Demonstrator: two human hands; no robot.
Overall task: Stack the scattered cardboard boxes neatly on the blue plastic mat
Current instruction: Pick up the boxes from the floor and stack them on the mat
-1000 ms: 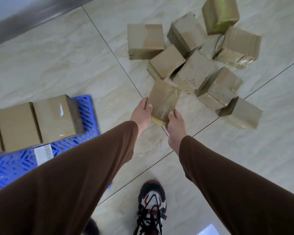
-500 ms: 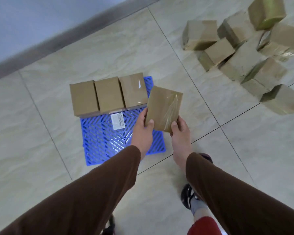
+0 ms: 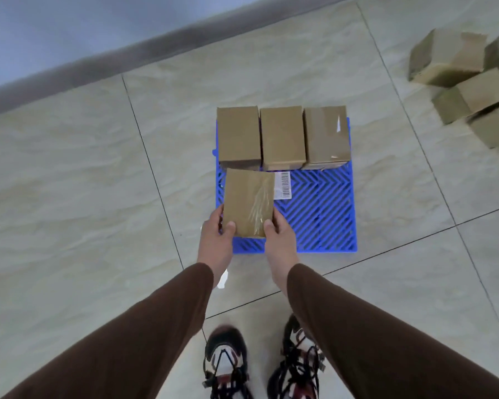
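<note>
A taped cardboard box (image 3: 247,200) is held between my left hand (image 3: 217,240) and my right hand (image 3: 280,240), one on each near corner. It hovers over the front left part of the blue plastic mat (image 3: 320,211). Along the mat's far edge three cardboard boxes stand side by side: left (image 3: 238,136), middle (image 3: 282,137), right (image 3: 326,136). A white barcode label (image 3: 283,185) lies on the mat just right of the held box. More scattered boxes (image 3: 467,90) lie on the floor at the far right.
Pale tiled floor with dark grout lines surrounds the mat. A grey skirting and wall (image 3: 98,61) run across the back. My two shoes (image 3: 262,367) stand on the tiles just in front of the mat.
I have turned from the scattered pile toward the mat and carried the box left with both hands; it now hangs over the mat's front left, in front of the row.
</note>
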